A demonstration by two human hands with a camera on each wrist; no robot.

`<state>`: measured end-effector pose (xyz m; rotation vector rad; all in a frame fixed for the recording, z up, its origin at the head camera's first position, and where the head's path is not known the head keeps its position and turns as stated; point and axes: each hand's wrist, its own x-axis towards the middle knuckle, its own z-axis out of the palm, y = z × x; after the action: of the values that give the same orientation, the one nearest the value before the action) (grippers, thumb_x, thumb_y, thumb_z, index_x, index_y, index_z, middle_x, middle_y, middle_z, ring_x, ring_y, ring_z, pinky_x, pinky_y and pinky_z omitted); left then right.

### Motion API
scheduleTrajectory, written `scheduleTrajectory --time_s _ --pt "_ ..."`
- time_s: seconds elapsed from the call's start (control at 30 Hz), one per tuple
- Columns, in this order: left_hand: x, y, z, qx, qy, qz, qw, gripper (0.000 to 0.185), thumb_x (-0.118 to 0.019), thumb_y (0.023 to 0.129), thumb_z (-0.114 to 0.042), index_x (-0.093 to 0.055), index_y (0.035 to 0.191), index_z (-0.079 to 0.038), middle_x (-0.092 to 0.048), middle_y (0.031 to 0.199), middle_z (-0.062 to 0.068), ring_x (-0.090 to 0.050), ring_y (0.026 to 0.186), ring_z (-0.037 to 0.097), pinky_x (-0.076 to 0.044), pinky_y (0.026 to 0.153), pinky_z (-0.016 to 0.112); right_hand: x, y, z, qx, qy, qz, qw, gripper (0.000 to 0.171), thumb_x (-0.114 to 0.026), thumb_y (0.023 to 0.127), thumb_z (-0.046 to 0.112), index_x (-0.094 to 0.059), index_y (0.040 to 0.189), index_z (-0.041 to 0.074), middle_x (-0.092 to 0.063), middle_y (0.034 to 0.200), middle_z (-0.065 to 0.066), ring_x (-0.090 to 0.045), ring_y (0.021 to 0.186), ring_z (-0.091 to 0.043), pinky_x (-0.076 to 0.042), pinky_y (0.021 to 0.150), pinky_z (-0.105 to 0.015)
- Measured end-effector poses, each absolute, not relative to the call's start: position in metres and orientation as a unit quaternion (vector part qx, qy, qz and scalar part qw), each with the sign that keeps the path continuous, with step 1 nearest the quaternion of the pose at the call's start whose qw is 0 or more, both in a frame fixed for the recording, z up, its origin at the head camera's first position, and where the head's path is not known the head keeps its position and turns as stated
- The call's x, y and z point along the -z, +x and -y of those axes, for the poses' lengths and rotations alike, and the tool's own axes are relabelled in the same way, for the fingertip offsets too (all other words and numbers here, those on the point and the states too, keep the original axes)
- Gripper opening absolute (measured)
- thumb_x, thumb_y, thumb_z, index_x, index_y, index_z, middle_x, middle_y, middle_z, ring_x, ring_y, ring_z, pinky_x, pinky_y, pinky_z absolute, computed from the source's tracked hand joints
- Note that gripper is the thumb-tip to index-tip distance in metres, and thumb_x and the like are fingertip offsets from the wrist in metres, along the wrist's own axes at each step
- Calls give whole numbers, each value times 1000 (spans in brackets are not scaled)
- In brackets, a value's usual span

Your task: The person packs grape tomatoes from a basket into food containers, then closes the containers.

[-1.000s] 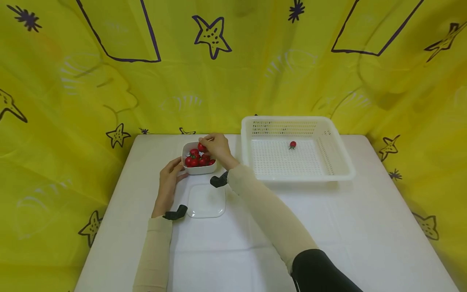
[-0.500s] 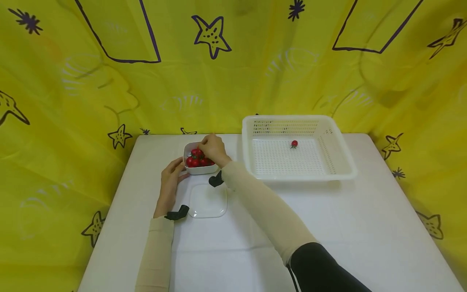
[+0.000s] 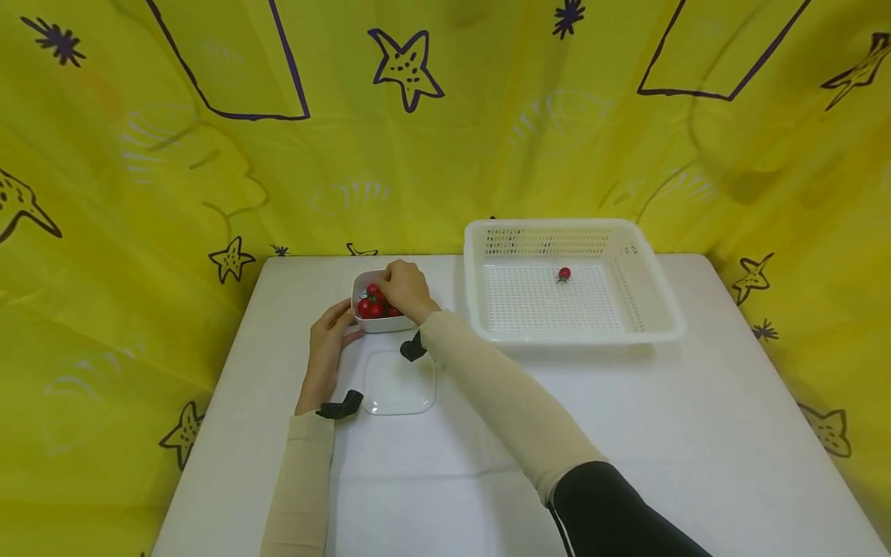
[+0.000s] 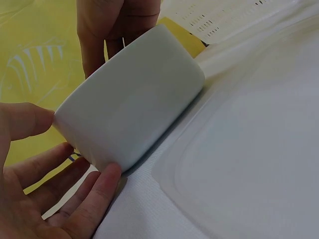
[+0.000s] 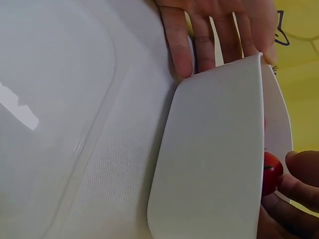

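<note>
A small white square container (image 3: 387,325) holds several red cherry tomatoes (image 3: 371,308). At its left side is my left hand (image 3: 326,348); in the left wrist view the extended fingers (image 4: 99,194) rest against its outer wall, with the thumb near the rim. My right hand (image 3: 407,290) reaches down into the container from the right. In the right wrist view its thumb and fingers are around one cherry tomato (image 5: 272,173) just inside the rim. The hand hides part of the tomatoes in the head view. A clear square lid (image 3: 399,383) lies flat in front of the container.
To the right stands a large white perforated basket (image 3: 575,338) with a single cherry tomato (image 3: 564,274) on its bottom. Everything rests on a white-covered table (image 3: 661,433). A yellow patterned curtain (image 3: 445,155) hangs behind and along the sides.
My right hand has lowered a cherry tomato from above the rim into the container, now covering its right part. My left hand stays at the container's left side.
</note>
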<state>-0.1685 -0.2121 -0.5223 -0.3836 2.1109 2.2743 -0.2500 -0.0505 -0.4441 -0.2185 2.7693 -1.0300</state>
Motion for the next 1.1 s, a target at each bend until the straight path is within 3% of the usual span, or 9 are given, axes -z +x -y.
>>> scheduleTrajectory --time_s 0.17,0.63,0.93,1.1 --pt "521 -169 211 -726 -126 -676 9 45 -57 108 -25 -56 149 -8 -55 145 13 -58 113 15 -63 91 23 441 -251 47 344 -86 -933 64 20 -63 102 19 -77 104 4 -79 103 -8 -67 83 -19 -53 67 -27" --pt "519 -164 209 -700 -125 -703 9 47 -56 108 -32 -55 151 -13 -54 152 10 -58 120 17 -61 95 22 397 -248 14 424 -108 -899 27 27 -64 104 25 -76 113 3 -78 110 -11 -72 97 -26 -61 86 -37" --pt "522 -165 210 -697 -126 -705 5 49 -58 107 -36 -55 151 -15 -55 151 8 -58 120 17 -60 91 17 376 -252 -21 432 -107 -895 2 26 -63 105 24 -76 114 3 -77 112 -13 -74 85 -27 -61 75 -33" --pt "521 -164 209 -695 -124 -708 7 49 -57 108 -37 -54 152 -15 -54 152 7 -58 120 17 -60 91 17 376 -259 -44 420 -109 -901 -20 24 -63 104 20 -76 113 2 -77 115 -14 -72 104 -30 -60 91 -41"
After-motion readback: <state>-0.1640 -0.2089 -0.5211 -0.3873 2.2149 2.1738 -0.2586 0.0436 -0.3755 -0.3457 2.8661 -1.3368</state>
